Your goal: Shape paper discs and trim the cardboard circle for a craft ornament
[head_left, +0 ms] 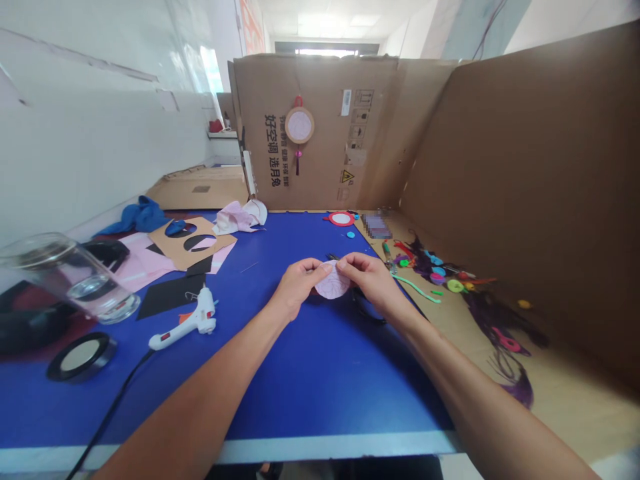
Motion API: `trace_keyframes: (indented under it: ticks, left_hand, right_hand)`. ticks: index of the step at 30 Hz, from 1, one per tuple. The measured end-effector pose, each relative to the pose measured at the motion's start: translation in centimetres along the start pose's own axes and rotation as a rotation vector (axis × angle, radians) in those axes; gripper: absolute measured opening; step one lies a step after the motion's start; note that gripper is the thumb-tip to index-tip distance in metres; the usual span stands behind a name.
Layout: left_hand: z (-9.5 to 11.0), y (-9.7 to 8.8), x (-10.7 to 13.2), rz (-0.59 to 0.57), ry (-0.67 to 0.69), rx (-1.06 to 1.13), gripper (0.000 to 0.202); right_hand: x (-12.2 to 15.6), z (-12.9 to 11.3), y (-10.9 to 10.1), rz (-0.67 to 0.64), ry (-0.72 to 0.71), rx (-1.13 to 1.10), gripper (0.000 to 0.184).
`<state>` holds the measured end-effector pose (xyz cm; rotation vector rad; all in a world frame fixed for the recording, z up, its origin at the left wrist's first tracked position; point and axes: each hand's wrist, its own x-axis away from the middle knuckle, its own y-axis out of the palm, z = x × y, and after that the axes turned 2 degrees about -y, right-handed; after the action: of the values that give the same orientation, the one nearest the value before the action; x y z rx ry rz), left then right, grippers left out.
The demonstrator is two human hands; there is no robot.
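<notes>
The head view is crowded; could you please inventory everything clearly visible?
Disc: 1, lilac, centre
Glue gun: 1, white, left
Jar: 1, clear, left
Round item: 1, black, left
Scraps: several, pink-black-tan, left
Cloth: 1, blue, left
Hanging ornament: 1, tan-lilac, back
Rimmed circle: 1, red-white, back
Tassels: several, purple, right
Trinkets: many, mixed, right
Upright panels: 2, brown, back, right
Table: 1, blue, below
Left hand, right hand: 2, gripping disc

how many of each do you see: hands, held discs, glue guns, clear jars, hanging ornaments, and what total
Hands: 2 (left hand, right hand)
Held disc: 1
Glue gun: 1
Clear jar: 1
Hanging ornament: 1
Total: 6
</notes>
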<state>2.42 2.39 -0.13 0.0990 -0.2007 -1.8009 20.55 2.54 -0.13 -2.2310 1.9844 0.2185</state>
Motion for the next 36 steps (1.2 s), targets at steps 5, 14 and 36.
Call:
trace_keyframes:
  ticks: [5, 14, 36]
  left_hand:
    - [-0.2, -0.12, -0.24, 0.025, 0.056, -0.043, 0.034]
    - [-0.53, -0.32, -0.5, 0.052, 0.056, 0.004, 0.031]
    - [-0.57, 0.0, -0.4, 0.104, 0.033, 0.014, 0.027]
  right_hand:
    - [0.14, 0.17, 0.08, -0.074, -0.01, 0.05, 0.037]
    - [0.32, -0.55, 0.52, -0.101, 0.096, -0.039, 0.046]
    - [0.19, -0.11, 0.66, -0.053, 0.07, -0.007, 0.049]
